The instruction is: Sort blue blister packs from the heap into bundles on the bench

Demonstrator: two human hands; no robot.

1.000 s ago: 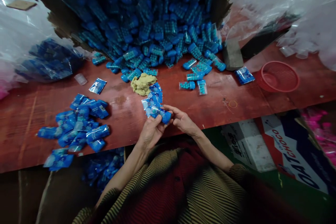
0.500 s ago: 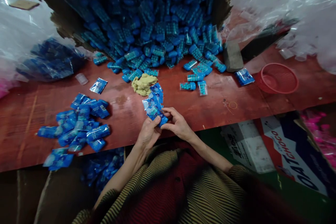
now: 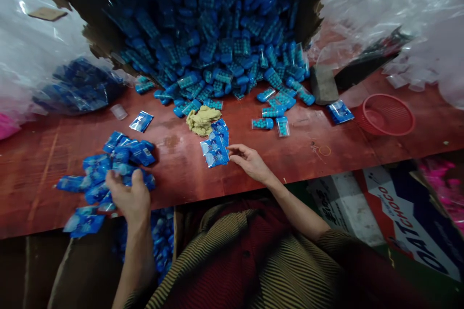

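My left hand point(image 3: 129, 198) is over the near side of a heap of filled blue packets point(image 3: 97, 166), its thumb and finger spread apart. It hides part of the heap, so whether it touches a packet is unclear. My right hand point(image 3: 250, 161) has its thumb and fingertips apart, just beside a small stack of flat blue sachets point(image 3: 216, 152) lying in front of me. Against the far end of that stack rests a crumpled yellow-green cloth point(image 3: 203, 119). A single flat sachet point(image 3: 141, 121) lies beyond the filled packets.
A large open carton point(image 3: 317, 24) spills clear bottles with blue caps and blue balls point(image 3: 232, 70) onto the red table point(image 3: 174, 178). Several bottles lie loose near a grey block point(image 3: 324, 84). A red basket point(image 3: 387, 115) stands right. Blue items point(image 3: 161, 236) fill a container below the table edge.
My left hand has moved from the sachets leftward to the heap of packets. The sachet both hands held is no longer between them. My right hand has stayed near the stack, fingers now apart.
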